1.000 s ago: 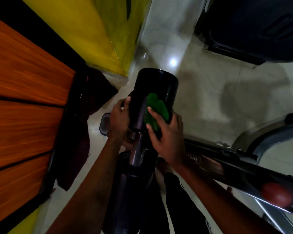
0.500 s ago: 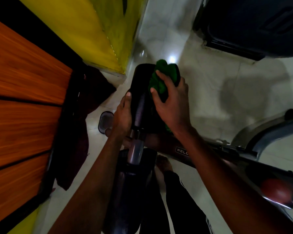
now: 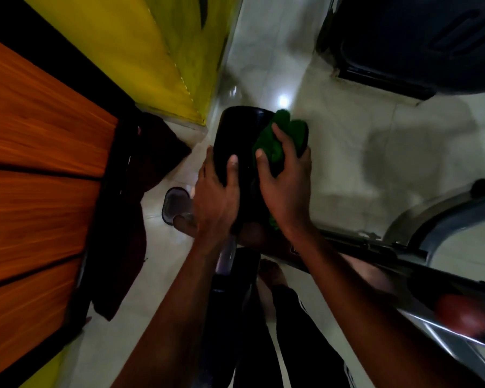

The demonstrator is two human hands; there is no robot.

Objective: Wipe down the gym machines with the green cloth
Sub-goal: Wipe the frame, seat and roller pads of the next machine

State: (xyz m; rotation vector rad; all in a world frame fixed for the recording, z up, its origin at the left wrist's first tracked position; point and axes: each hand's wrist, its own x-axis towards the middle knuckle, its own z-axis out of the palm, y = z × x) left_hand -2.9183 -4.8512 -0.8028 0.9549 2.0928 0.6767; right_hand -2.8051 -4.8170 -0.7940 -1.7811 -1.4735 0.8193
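1. Nearest the camera, two bare forearms reach forward over dark trouser legs and a bare foot (image 3: pixel 272 271) on the pale floor (image 3: pixel 347 141).
2. A dark machine bar (image 3: pixel 375 254) runs from under the right wrist toward the lower right, its metal glossy, with a rounded red knob (image 3: pixel 462 313) near its far end.
3. The left hand (image 3: pixel 216 200) clasps the left flank of the black roller pad (image 3: pixel 235 135), thumb laid on its front face, fingers wrapped round the side.
4. The right hand (image 3: pixel 286 189) presses the green cloth (image 3: pixel 277 138) against the pad's right upper side, fingers spread over the bunched fabric; a scrap of green also shows below the wrist.
5. The pad is a smooth, matte black cylinder; the cloth looks soft and crumpled.
6. Left of the hands hangs a dark maroon cloth (image 3: pixel 140 191) against orange wood-grain panels (image 3: pixel 39 163) edged in black.
7. Beyond the pad, a yellow wall (image 3: pixel 151 51) meets the glossy tiled floor, which lies open to the right; a large dark machine body (image 3: pixel 417 37) fills the upper right corner.
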